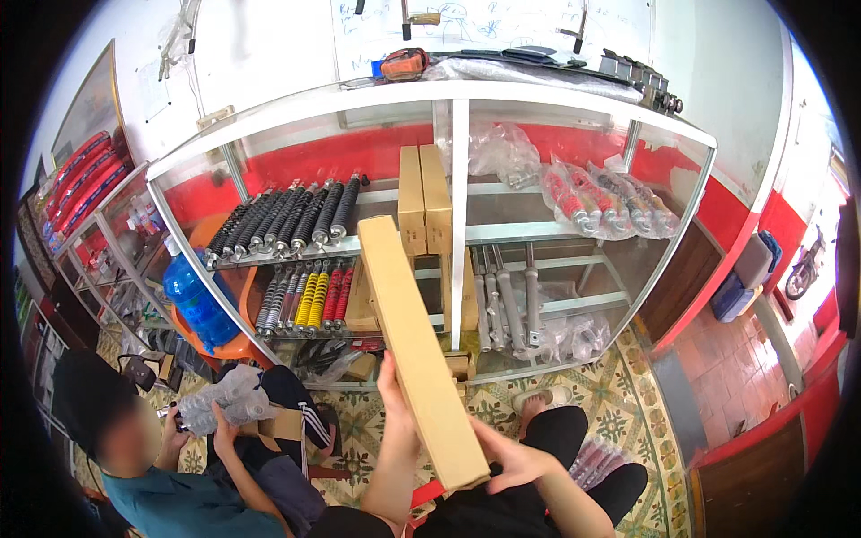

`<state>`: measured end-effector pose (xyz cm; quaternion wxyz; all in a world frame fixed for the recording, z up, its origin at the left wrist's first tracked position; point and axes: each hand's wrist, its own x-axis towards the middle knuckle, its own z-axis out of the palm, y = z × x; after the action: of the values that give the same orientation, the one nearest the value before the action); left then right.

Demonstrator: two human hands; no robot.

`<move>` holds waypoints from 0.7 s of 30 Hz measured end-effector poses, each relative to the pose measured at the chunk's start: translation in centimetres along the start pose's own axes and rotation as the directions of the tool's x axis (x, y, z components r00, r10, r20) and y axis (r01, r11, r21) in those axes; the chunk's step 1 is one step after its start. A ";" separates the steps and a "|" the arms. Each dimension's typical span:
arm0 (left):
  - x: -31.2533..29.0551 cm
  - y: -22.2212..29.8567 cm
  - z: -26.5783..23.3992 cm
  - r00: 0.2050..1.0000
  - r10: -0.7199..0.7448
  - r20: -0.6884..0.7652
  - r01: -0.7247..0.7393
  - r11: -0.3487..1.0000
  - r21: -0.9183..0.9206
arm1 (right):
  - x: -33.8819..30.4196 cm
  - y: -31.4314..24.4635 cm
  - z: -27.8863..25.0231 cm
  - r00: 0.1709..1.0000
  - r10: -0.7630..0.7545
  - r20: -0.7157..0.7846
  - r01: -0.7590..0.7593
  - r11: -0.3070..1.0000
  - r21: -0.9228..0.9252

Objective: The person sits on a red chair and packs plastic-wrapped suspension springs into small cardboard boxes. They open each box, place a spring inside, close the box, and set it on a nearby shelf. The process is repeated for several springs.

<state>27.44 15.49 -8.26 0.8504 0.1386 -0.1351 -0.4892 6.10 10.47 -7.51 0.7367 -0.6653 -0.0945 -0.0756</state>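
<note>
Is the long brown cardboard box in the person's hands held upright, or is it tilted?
Tilted. The long brown cardboard box leans up toward the glass display cabinet, its lower end between the left hand and right hand.

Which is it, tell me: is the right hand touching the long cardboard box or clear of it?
Touching. The head view shows the right hand cupped around the lower end of the long cardboard box, fingers against its side, while the left hand holds its other edge.

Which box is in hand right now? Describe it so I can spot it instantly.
Start at the glass display cabinet with white frame and red back. In front of its white centre post, the long narrow brown cardboard box slants up from the person's lap, left hand and right hand gripping it. Unlike the upright shelf boxes, it is tilted and held.
</note>
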 end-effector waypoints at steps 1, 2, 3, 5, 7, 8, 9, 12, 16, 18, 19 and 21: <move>0.4 1.2 0.2 1.000 0.005 0.010 -0.005 1.000 0.006 | 1.4 0.2 0.8 0.999 -0.031 -0.029 0.028 0.995 -0.096; 1.4 2.0 0.2 1.000 -0.010 0.020 0.010 1.000 -0.011 | 2.8 0.5 1.5 0.996 -0.064 -0.059 0.051 0.980 -0.194; 2.4 2.8 -0.2 0.999 -0.020 0.027 0.021 0.999 -0.026 | 4.2 1.0 2.0 0.989 -0.094 -0.115 0.062 0.965 -0.255; 5.4 3.4 -3.3 0.965 -0.068 0.254 0.116 0.977 -0.179 | 6.9 2.5 2.1 0.961 -0.165 -0.223 0.073 0.926 -0.371; 7.9 4.0 -6.0 0.978 -0.133 0.163 0.181 0.928 -0.325 | 9.0 2.6 2.3 0.945 -0.212 -0.250 0.093 0.905 -0.415; 8.9 4.5 -7.3 0.979 -0.167 0.119 0.201 0.895 -0.397 | 9.9 2.7 2.4 0.937 -0.236 -0.259 0.105 0.894 -0.436; 10.1 4.3 -7.9 0.979 -0.101 0.177 0.153 0.939 -0.309 | 10.4 3.2 1.9 0.940 -0.241 -0.244 0.123 0.902 -0.414; 12.0 4.0 -9.2 0.963 -0.168 0.211 0.236 0.903 -0.359 | 10.8 3.8 0.6 0.947 -0.176 -0.268 0.080 0.939 -0.335; 13.6 4.2 -8.6 0.972 -0.152 0.180 0.198 0.941 -0.273 | 11.9 4.8 -0.8 0.930 -0.200 -0.309 0.116 0.956 -0.269; 14.3 4.3 -7.4 0.979 -0.152 0.134 0.181 0.953 -0.242 | 13.2 5.1 -1.4 0.909 -0.241 -0.339 0.174 0.960 -0.218; 14.8 5.1 -6.8 0.975 -0.197 0.102 0.213 0.959 -0.185 | 13.9 5.4 -1.6 0.888 -0.266 -0.376 0.216 0.961 -0.171; 15.5 7.2 -6.3 0.962 -0.272 0.027 0.273 0.960 -0.067 | 15.4 6.1 -2.3 0.874 -0.280 -0.397 0.271 0.959 -0.080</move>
<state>42.93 6.11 -9.97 0.7780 0.1217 -0.1047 -0.6074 22.63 8.99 -9.91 0.7147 -0.6228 -0.0328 -0.3166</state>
